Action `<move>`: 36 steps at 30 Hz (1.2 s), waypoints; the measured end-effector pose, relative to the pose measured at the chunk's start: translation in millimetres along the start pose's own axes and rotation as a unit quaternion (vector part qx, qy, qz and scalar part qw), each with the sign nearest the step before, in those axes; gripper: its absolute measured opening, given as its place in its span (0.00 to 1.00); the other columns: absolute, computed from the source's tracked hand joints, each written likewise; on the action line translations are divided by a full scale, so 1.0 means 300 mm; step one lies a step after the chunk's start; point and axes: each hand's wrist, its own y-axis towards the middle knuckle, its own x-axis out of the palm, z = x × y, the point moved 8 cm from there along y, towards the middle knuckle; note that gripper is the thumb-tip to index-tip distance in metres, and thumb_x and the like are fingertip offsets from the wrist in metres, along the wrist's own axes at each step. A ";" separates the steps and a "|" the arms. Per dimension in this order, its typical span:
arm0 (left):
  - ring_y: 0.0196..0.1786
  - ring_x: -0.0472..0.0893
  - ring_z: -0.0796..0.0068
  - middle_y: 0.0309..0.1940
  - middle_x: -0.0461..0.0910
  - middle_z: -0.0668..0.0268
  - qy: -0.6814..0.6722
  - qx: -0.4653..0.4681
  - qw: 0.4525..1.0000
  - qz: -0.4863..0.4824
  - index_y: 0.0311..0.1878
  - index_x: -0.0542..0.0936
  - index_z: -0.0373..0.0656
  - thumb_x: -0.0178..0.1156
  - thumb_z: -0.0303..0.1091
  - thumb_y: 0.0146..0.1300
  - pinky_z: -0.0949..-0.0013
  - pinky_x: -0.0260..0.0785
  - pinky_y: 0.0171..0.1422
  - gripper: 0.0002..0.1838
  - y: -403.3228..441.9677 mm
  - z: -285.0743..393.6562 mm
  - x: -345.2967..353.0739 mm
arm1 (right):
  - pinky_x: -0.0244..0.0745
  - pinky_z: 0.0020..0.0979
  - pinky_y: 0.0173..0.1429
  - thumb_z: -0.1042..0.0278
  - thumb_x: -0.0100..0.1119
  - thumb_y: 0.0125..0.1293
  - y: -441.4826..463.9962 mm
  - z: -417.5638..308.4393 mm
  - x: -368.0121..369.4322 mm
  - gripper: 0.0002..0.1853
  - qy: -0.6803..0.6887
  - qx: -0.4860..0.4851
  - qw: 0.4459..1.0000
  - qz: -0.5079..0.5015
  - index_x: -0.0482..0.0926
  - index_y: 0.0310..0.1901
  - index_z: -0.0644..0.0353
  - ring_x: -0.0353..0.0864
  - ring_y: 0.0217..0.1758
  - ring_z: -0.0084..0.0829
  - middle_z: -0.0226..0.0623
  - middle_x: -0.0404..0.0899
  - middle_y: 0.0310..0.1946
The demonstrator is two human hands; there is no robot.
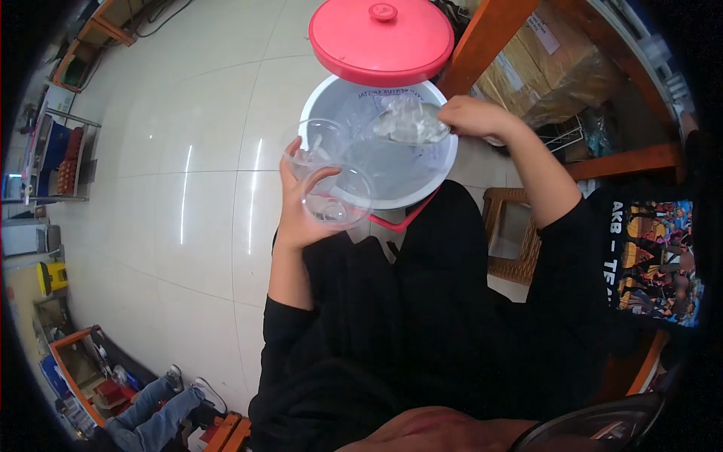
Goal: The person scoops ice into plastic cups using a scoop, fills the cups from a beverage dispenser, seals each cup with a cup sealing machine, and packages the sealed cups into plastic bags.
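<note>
the left hand (301,215) curls its fingers round two clear cups (340,197) by the bucket (392,188); the right hand (478,119) grips a scoop (422,140) of ice (410,119) over it; keeping the scoop level should limit spills

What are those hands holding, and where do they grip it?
The left hand holds two clear cups by their sides; the right hand grips what looks like a loaded scoop by one end.
</note>
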 end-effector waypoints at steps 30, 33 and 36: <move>0.63 0.65 0.37 0.69 0.47 0.42 -0.083 0.033 0.990 0.106 0.50 0.77 0.42 0.74 0.64 0.33 0.45 0.67 0.60 0.44 -0.149 -0.016 -0.128 | 0.77 0.44 0.40 0.63 0.62 0.51 0.441 0.429 0.534 0.12 -0.355 0.195 0.901 -0.156 0.85 0.36 0.58 0.84 0.36 0.41 0.42 0.84 0.34; 0.63 0.65 0.37 0.70 0.47 0.42 -0.070 0.026 0.991 0.109 0.50 0.76 0.43 0.75 0.64 0.33 0.45 0.67 0.60 0.44 -0.182 -0.022 -0.142 | 0.77 0.44 0.41 0.61 0.61 0.52 0.512 0.587 0.639 0.13 -0.304 0.174 0.927 -0.132 0.85 0.37 0.57 0.83 0.37 0.42 0.43 0.83 0.36; 0.63 0.65 0.37 0.70 0.46 0.42 -0.047 -0.024 0.990 0.131 0.49 0.77 0.44 0.75 0.64 0.33 0.45 0.67 0.61 0.43 -0.206 -0.027 -0.152 | 0.76 0.43 0.43 0.60 0.61 0.53 0.520 0.604 0.732 0.14 -0.239 0.131 0.952 -0.139 0.85 0.38 0.57 0.83 0.39 0.43 0.44 0.83 0.37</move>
